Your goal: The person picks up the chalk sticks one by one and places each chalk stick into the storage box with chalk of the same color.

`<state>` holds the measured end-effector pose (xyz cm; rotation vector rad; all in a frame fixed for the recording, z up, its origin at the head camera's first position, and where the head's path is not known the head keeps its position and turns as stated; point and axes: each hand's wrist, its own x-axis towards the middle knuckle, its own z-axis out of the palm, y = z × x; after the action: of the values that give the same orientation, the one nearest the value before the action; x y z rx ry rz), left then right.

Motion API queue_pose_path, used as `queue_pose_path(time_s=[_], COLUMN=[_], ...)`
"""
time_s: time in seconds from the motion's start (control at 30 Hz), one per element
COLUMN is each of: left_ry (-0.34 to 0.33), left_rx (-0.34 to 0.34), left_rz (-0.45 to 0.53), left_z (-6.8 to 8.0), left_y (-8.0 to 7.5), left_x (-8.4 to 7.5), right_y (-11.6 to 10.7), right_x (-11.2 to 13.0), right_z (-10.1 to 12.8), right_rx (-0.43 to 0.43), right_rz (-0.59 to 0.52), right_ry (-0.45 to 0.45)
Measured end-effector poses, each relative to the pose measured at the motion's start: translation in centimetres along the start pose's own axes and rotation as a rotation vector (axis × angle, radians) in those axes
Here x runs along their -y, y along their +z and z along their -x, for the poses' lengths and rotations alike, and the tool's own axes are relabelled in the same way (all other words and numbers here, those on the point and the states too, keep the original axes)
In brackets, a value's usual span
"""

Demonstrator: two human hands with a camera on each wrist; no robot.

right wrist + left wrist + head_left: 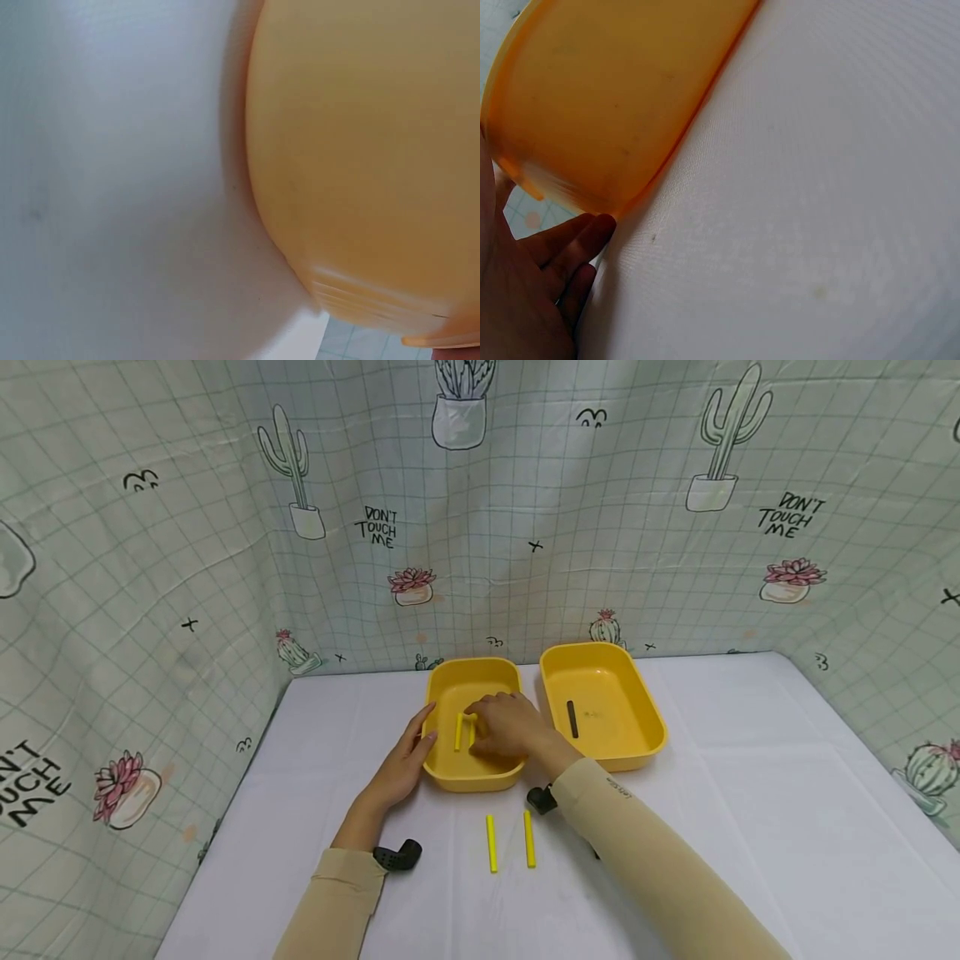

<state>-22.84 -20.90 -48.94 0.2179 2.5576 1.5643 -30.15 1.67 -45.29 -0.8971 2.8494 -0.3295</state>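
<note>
My left hand rests against the left side of a yellow tray, thumb at the rim. In the left wrist view, its fingers touch the tray's outer wall. My right hand reaches into this tray from the right, its thumb and a finger around a thin yellow stick, partly hidden by the hand. Just left of it another yellow stick lies on the tray floor. The right wrist view holds mostly a tray's outer wall; the right fingertips are out of sight there.
A second yellow tray stands to the right with a black stick inside. Two more yellow sticks, a left one and a right one, lie on the white tablecloth in front. A patterned curtain hangs behind.
</note>
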Motion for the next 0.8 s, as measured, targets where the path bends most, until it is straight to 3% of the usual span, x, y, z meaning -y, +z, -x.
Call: queue_pose_path(time_s=[0.43, 0.8], left_ry=[-0.016, -0.005], left_rx=[-0.02, -0.02], left_rz=[0.002, -0.001], left_z=[0.4, 0.4], left_y=[0.3, 0.5], left_x=[-0.3, -0.1], right_y=[-0.4, -1.5], right_x=[-0.1, -0.4], right_z=[0.2, 0.9], right_rx=[0.025, -0.003], right_rz=[-0.067, -0.166], right_ry=[0.012, -0.045])
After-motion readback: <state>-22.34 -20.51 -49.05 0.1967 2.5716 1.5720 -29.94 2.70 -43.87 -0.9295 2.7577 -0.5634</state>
